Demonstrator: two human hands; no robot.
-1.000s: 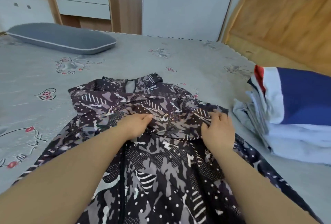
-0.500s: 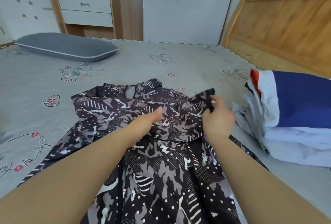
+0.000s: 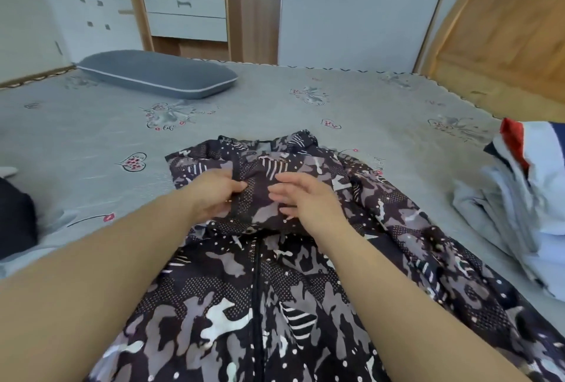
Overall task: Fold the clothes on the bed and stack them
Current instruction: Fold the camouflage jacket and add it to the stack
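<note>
The dark camouflage-patterned zip jacket [image 3: 275, 259] lies spread on the grey bedspread [image 3: 91, 143], collar far. Left hand [image 3: 214, 195] pinches folded fabric near the collar; right hand [image 3: 305, 201] hovers beside it, fingers loose, gripping nothing. Step in hand: folding in the upper part (hood or sleeve, unclear). Next: flatten it, then fold toward the stacked clothes [image 3: 519, 198], right.

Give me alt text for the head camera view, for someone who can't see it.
Two bare hands work a dark camouflage-print jacket spread on a grey bed: the left hand pinches the folded fabric, the right hand hovers open beside it. A stack of folded clothes sits at right, a grey pillow at far left.
</note>
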